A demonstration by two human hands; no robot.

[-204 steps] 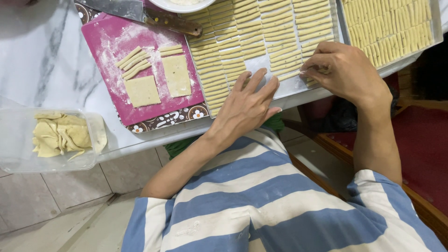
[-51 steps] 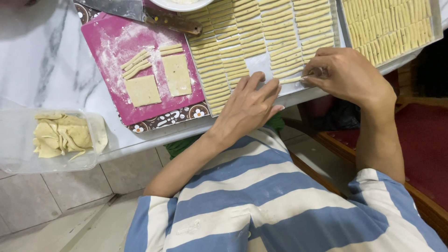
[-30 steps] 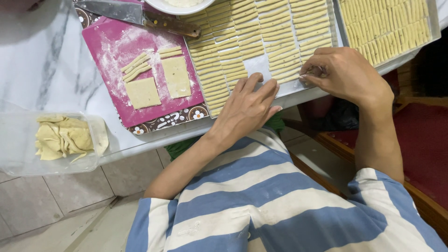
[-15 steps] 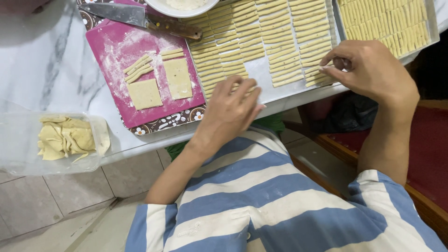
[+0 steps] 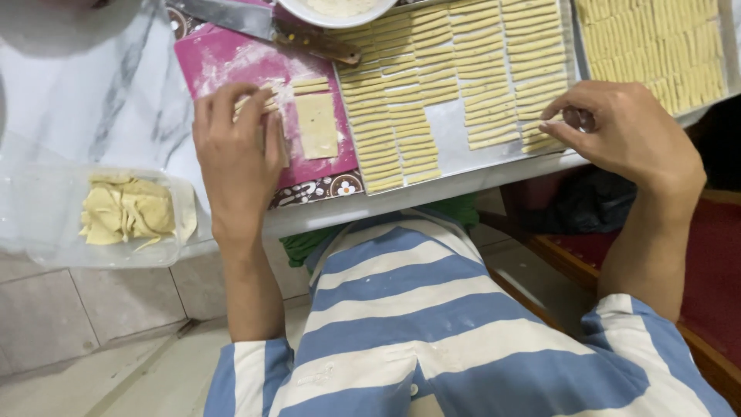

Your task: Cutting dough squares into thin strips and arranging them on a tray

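Head view, single entry.

Item 1: left hand (image 5: 235, 150). I log it lying palm down on the pink board (image 5: 231, 62), fingers loosely spread and slightly curled over a square dough sheet (image 5: 272, 116) and some cut strips at the fingertips. It touches the dough; I cannot tell whether it has any piece actually gripped.

Item 2: second dough sheet (image 5: 317, 123), pale rectangle, flat on the same board just right of the left hand, with short cut strips (image 5: 310, 83) above it.

Item 3: right hand (image 5: 617, 131). I note it at the near right corner of the metal tray (image 5: 455, 147), thumb and forefinger pinched together over the last dough sticks (image 5: 540, 139) in that row; other fingers curled. What lies inside the pinch is hidden from me.

Item 4: the tray, filled with columns of pale dough sticks (image 5: 401, 100), a bare patch near the front edge.

Item 5: second tray of sticks (image 5: 656, 46), far right, beside the first.

Item 6: knife (image 5: 262, 27) with wooden handle, lying across the top of the board, beside a white bowl (image 5: 336, 11).

Item 7: clear plastic tub (image 5: 181, 224) at left on the marble counter (image 5: 85, 100), holding dough scraps (image 5: 127, 212).
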